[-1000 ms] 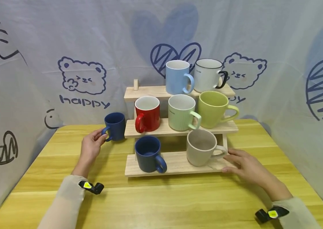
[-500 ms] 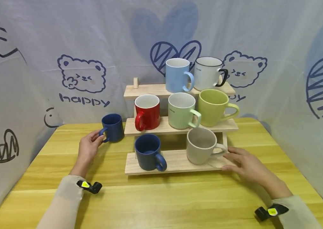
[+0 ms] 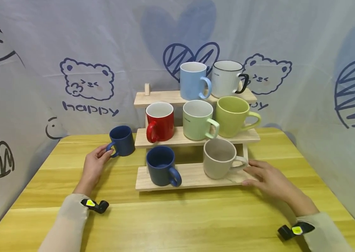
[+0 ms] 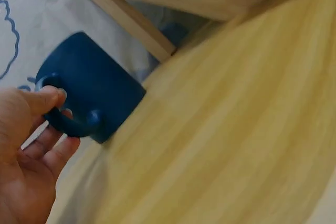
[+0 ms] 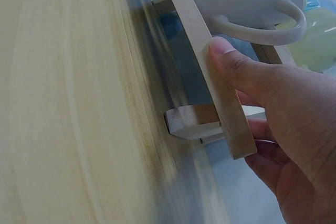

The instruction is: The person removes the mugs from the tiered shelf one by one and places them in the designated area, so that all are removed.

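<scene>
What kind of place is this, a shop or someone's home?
Probably a staged recording corner, not a shop: a cartoon-printed cloth backdrop walls in a bare wooden table, and a small stepped wooden rack shows assorted mugs.

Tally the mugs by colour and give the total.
Dark blue: 2, one on the table, one on the bottom shelf
Red: 1
Light blue: 1
White: 1
Mint green: 1
Olive green: 1
Beige: 1
Total: 8
</scene>
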A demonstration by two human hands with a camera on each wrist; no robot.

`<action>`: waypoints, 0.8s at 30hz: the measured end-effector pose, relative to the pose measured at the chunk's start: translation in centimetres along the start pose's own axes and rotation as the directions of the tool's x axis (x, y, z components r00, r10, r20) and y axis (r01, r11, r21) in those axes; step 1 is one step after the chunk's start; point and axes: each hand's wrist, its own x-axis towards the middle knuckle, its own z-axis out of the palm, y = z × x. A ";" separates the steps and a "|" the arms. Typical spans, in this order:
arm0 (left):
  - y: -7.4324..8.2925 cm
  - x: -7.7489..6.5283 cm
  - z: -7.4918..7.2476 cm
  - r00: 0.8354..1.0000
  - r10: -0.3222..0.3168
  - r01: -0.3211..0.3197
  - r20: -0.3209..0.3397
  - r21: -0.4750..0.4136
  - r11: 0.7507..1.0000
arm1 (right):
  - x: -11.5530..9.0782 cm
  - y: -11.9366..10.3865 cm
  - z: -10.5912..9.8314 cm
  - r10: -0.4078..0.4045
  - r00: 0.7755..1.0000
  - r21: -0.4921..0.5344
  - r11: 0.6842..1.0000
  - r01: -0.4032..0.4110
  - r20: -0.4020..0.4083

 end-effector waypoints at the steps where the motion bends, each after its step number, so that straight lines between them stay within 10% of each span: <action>1: -0.2 0.0 -0.1 1.000 0.013 -0.013 -0.001 0.000 1.000 | 0.1 0.0 0.0 -0.004 1.000 -0.002 1.000 0.004 -0.004; 24: 0.3 0.0 -1.2 0.999 -0.005 -0.001 0.047 0.116 0.993 | 0.3 -0.2 -0.1 0.019 1.000 -0.006 1.000 -0.019 0.011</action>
